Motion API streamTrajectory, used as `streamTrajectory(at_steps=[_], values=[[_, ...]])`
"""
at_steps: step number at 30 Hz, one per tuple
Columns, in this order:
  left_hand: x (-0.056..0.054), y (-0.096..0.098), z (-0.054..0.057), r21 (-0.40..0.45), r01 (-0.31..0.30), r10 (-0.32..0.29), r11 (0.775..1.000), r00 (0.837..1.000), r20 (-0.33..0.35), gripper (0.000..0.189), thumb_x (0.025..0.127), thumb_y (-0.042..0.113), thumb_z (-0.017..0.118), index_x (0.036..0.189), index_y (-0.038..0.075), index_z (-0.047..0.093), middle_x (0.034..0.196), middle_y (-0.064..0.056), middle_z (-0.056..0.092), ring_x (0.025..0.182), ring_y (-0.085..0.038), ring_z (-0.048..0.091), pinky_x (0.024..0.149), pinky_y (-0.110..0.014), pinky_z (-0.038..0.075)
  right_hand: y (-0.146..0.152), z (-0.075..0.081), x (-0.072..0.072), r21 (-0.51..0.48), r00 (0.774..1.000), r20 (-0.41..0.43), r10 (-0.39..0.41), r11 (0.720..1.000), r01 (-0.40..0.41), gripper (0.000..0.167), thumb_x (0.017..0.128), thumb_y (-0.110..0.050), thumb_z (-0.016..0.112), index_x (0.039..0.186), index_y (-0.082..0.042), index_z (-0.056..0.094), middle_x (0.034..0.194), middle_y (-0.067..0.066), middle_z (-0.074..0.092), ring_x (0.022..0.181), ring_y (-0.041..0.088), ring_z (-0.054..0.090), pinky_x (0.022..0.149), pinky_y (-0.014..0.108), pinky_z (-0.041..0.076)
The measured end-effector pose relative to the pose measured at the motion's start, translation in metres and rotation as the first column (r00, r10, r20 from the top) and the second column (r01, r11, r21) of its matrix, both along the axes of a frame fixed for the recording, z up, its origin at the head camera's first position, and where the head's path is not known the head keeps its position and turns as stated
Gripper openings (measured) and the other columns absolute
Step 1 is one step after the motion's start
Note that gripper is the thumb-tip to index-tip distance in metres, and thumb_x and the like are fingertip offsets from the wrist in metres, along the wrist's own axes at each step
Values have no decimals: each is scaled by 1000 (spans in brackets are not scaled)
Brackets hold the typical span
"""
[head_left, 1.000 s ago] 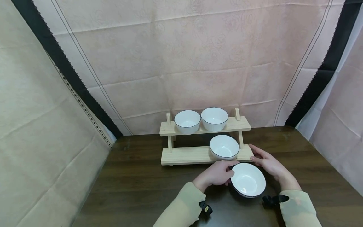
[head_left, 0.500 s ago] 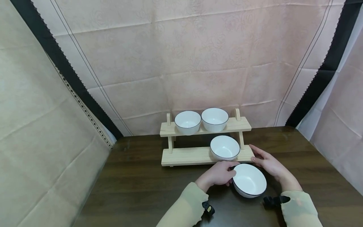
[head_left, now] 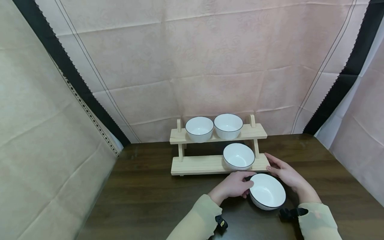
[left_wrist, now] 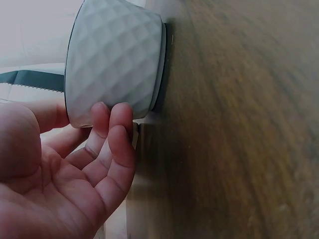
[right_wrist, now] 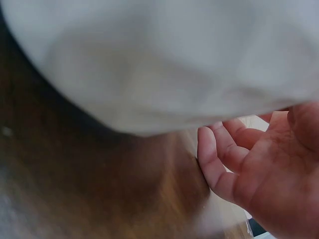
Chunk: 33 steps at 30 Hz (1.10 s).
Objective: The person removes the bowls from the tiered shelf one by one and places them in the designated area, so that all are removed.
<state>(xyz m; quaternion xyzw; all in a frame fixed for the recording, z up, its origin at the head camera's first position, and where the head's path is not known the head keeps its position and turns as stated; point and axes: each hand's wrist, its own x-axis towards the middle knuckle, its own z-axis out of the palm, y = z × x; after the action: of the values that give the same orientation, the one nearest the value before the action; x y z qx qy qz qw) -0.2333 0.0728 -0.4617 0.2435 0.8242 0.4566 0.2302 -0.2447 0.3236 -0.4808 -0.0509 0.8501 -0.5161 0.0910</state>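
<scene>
A white bowl with a dark rim (head_left: pixel 268 191) stands on the table in front of a small wooden rack (head_left: pixel 198 165). My left hand (head_left: pixel 232 185) holds it at its left side, thumb at the rim and curled fingers against the outer wall. The left wrist view shows the diamond-patterned side of this bowl (left_wrist: pixel 114 59) upright on the wood. My right hand (head_left: pixel 285 174) rests at the right end of the rack's lower shelf, fingers relaxed. In the right wrist view, the blurred bowl (right_wrist: pixel 164 64) hides part of that hand (right_wrist: pixel 269 164).
Another white bowl (head_left: pixel 238 156) sits on the right part of the lower shelf. On the upper shelf, two more bowls, a left one (head_left: pixel 199 129) and a right one (head_left: pixel 228 126), stand side by side. Behind the dark wooden table (head_left: pixel 135 196) hangs a pale cloth (head_left: pixel 210 66).
The left hand and the bowl it holds have shifted slightly to the right. My right hand stays at the rack's end, and the other bowls keep their places.
</scene>
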Motion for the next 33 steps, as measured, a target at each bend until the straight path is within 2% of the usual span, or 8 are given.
streamTrajectory(at_steps=[7, 13, 19, 22, 29, 33], values=[[2, -1, 1, 5, -14, 14, 1000, 1000, 7, 37, 92, 32, 54, 128, 23, 56, 61, -2, 60, 53, -17, 60, 52, -25, 49, 1, -1, 0, 8, 1000, 2, -6, 1000, 6, 64, 96, -31, 47, 151, -17, 16, 148, 25, 26, 130, 42, 36, 98, 50, 44], [1, 1, 0, -7, -13, 13, 1000, 1000, -23, 37, 92, 33, 53, 128, 24, 56, 60, -2, 60, 53, -17, 61, 50, -25, 47, 1, -1, 0, 13, 1000, 1, -12, 1000, 12, 65, 96, -33, 47, 151, -17, 16, 148, 25, 26, 130, 42, 36, 99, 49, 44], [0, 3, -4, 2, -11, 11, 1000, 999, -53, 35, 93, 35, 53, 127, 28, 57, 62, 0, 59, 54, -15, 59, 51, -25, 47, 2, -3, 0, 26, 1000, -10, -13, 1000, 13, 64, 96, -34, 47, 151, -18, 17, 147, 23, 29, 128, 39, 39, 95, 44, 46], [0, 3, -5, 14, -16, 17, 1000, 997, -71, 35, 93, 37, 53, 126, 27, 59, 63, 1, 59, 54, -13, 59, 51, -24, 48, 2, -3, 0, 26, 1000, -12, -10, 1000, 11, 64, 96, -34, 47, 151, -18, 17, 147, 23, 29, 128, 40, 38, 96, 46, 45], [1, -5, -4, 25, -49, 50, 999, 997, -62, 39, 91, 43, 54, 124, 23, 60, 71, 1, 62, 59, -14, 62, 53, -24, 50, 2, -3, 0, 27, 1000, -13, -13, 1000, 13, 64, 96, -34, 46, 151, -17, 17, 148, 24, 27, 129, 41, 37, 98, 51, 43], [2, -14, 1, 8, -45, 45, 999, 991, -124, 37, 90, 46, 54, 118, 23, 64, 69, -2, 63, 58, -14, 62, 53, -25, 49, 2, -3, 0, 23, 1000, -10, -13, 1000, 14, 64, 96, -34, 47, 151, -17, 16, 148, 24, 26, 130, 41, 36, 98, 51, 42]])
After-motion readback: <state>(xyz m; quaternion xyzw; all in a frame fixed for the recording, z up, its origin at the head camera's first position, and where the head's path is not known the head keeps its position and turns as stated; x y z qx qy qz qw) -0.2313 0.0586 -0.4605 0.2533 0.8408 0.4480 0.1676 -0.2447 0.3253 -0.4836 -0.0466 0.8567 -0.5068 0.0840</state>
